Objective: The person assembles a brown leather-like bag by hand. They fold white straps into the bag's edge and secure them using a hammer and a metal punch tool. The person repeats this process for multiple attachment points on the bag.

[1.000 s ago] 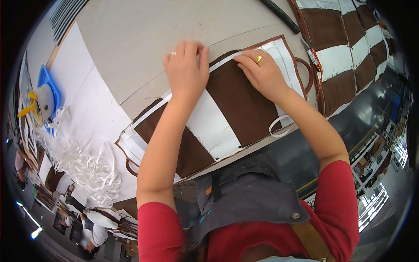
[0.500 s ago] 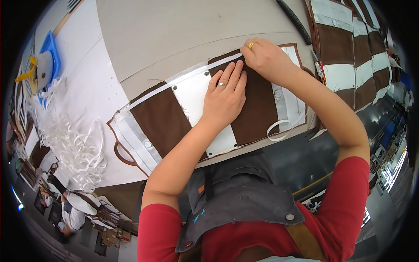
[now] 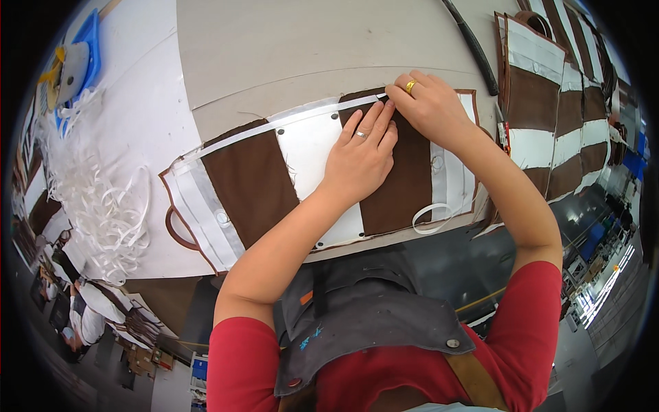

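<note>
A brown-and-white striped fabric panel [image 3: 247, 182] lies along the near edge of the table, with brown binding and a brown loop handle at its left end. White tape [image 3: 237, 139] runs along its far long edge. My left hand [image 3: 360, 154] rests on the panel with fingers stretched out, fingertips beside the tape. Just to the right, my right hand [image 3: 432, 106] is closed in a pinch on the tape at that edge. Its thumb and what lies under its fingertips are partly hidden. A loose white tape end [image 3: 429, 220] curls over the panel's near right side.
A tangled heap of white tape [image 3: 103, 206] lies at the left, near a blue tray [image 3: 88, 58] holding a yellow-handled tool. Striped panels [image 3: 532, 96] are stacked at the right. A black rod [image 3: 473, 44] and a red-handled tool [image 3: 504, 137] lie beside them.
The whole view has shifted slightly. My left fingertips have moved a little closer to my right hand. The right hand keeps its pinch at the far edge.
</note>
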Available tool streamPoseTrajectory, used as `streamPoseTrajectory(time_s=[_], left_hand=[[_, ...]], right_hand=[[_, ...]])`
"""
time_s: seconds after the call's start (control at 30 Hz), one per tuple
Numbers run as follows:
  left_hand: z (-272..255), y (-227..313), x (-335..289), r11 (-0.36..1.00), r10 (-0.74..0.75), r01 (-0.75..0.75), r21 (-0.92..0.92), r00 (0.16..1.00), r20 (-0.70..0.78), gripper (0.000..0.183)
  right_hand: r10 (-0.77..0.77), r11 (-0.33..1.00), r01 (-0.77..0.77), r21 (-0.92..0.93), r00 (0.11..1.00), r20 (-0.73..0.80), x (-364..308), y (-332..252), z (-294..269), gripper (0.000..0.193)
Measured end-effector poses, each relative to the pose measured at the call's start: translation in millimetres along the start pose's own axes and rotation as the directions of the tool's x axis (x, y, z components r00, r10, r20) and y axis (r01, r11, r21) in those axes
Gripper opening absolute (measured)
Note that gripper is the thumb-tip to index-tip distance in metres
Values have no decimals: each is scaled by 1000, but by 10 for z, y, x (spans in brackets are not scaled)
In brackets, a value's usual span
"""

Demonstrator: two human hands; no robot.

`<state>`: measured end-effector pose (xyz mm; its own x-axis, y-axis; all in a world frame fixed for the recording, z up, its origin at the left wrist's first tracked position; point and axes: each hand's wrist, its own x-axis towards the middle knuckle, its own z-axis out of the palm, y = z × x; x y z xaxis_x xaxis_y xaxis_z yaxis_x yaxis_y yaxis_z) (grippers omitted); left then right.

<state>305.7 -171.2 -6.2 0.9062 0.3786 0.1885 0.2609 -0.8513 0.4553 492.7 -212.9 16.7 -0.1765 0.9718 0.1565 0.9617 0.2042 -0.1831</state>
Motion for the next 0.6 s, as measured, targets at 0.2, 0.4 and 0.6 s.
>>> streamPoseTrajectory(time_s=[0.2,0.4,0.6], left_hand=[[-22,-15,-59,999,-31,31,30,999,12,39],[-54,-36,-111,996,-57,53,65,997,60,48],[-28,-36,-112,998,-41,37,60,996,75,46]], right_hand=[[42,988,-32,154,997,-61,-123,-22,65,27],[160,982,-151,112,984,-80,-407,-235,120,45],[255,967,-255,24,966,-40,-366,-391,113,48]])
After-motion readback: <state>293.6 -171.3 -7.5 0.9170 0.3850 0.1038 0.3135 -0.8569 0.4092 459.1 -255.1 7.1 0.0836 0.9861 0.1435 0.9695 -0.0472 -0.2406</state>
